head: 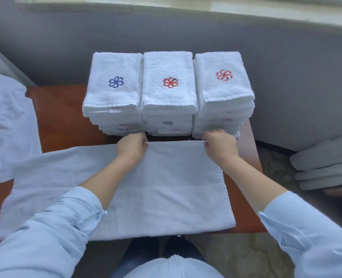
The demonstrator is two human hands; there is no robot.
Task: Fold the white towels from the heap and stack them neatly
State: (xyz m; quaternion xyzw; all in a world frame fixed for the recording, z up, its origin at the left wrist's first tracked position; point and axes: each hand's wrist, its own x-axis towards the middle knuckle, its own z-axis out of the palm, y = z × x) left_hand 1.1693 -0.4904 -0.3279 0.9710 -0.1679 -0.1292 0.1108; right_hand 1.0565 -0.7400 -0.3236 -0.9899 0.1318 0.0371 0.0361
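Nearest, pale blue sleeves (pixel 51 227) reach out over the towel (pixel 166 187), which lies spread flat on the brown table (pixel 61 117). Its near hem lies along the table's front, and its left end runs toward the heap (pixel 5 121) of unfolded towels at the left. Further out, the left hand (pixel 131 149) and right hand (pixel 219 146) sit apart along the towel's far hem, each with fingers curled and pinching the cloth. I judge that a fold is in hand. The far hem looks ready to be drawn toward the body, which calls for lifting both points evenly and landing hem on hem so the edges square up. Whether the right part is already doubled is hard to tell; a faint line crosses it, and the fingertips are tucked out of sight. Beyond the hands stand the left stack (pixel 113 87), middle stack (pixel 169 83) and right stack (pixel 223 77), touching side by side, their lowest layers partly hidden behind the knuckles. Behind them runs a grey sofa (pixel 286 67).
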